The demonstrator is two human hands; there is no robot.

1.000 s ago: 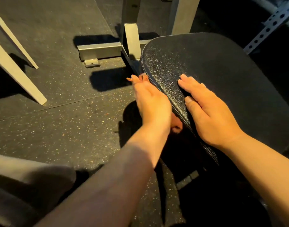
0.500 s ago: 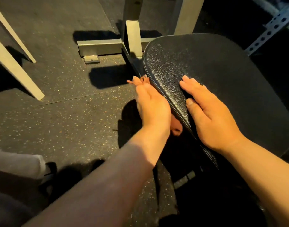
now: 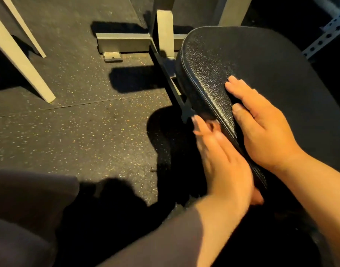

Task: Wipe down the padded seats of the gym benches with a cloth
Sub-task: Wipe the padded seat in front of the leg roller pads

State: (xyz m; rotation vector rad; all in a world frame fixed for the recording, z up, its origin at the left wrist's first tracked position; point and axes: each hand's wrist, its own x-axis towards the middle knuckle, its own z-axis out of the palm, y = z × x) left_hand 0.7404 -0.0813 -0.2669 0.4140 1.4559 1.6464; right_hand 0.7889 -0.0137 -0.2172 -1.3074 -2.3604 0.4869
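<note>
The black padded seat [image 3: 261, 60] of a gym bench fills the right half of the head view. My left hand [image 3: 223, 160] lies flat against the seat's left side edge, fingers pointing away from me, blurred. A scrap of orange-pink cloth [image 3: 211, 125] seems to show at its fingertips; most of the cloth is hidden under the palm. My right hand [image 3: 261, 128] rests flat on the seat's top near the same edge, fingers spread a little, holding nothing.
A steel base bar [image 3: 123, 43] and an upright post [image 3: 165, 31] stand just beyond the seat. Pale slanted legs [image 3: 20, 54] are at the far left, a perforated rail [image 3: 327, 33] at the top right. My trouser leg [image 3: 26, 209] is at the lower left on speckled rubber flooring.
My left hand has slid back toward me along the seat's side edge. My right hand has stayed in place on the seat top. My leg has come further into view.
</note>
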